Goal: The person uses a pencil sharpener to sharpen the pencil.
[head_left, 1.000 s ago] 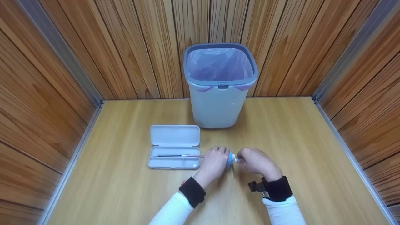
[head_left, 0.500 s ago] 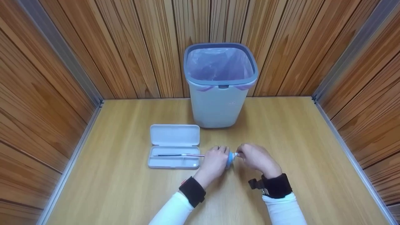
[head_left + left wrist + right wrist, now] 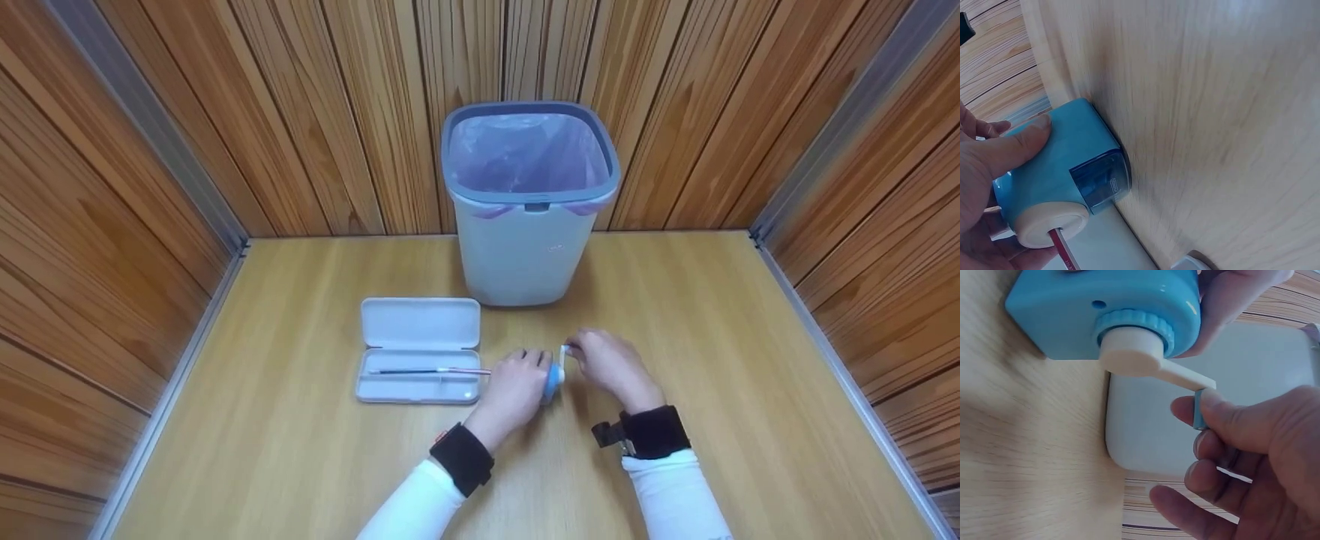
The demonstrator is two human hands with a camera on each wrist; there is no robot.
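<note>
My left hand (image 3: 514, 384) grips a blue hand-crank pencil sharpener (image 3: 1067, 152) that stands on the table, thumb along its top. A pencil (image 3: 1064, 250) with a dark red side sticks out of the cream round mouth on its left end; the pencil's far end lies over the pencil case in the head view. At the other end, my right hand (image 3: 613, 369) pinches the small blue knob (image 3: 1199, 409) of the cream crank arm (image 3: 1185, 376) between thumb and forefinger. The crank points away from me. The pencil's tip is hidden inside the sharpener.
An open pale grey pencil case (image 3: 420, 324) lies left of the sharpener, its lid folded back. Behind stands a light bin (image 3: 525, 259) with a grey rim and a purple liner, near the wood-panelled back wall (image 3: 337, 112).
The right hand has moved away from me, carrying the knob round so the crank arm swings up. The left hand and sharpener stay in place.
</note>
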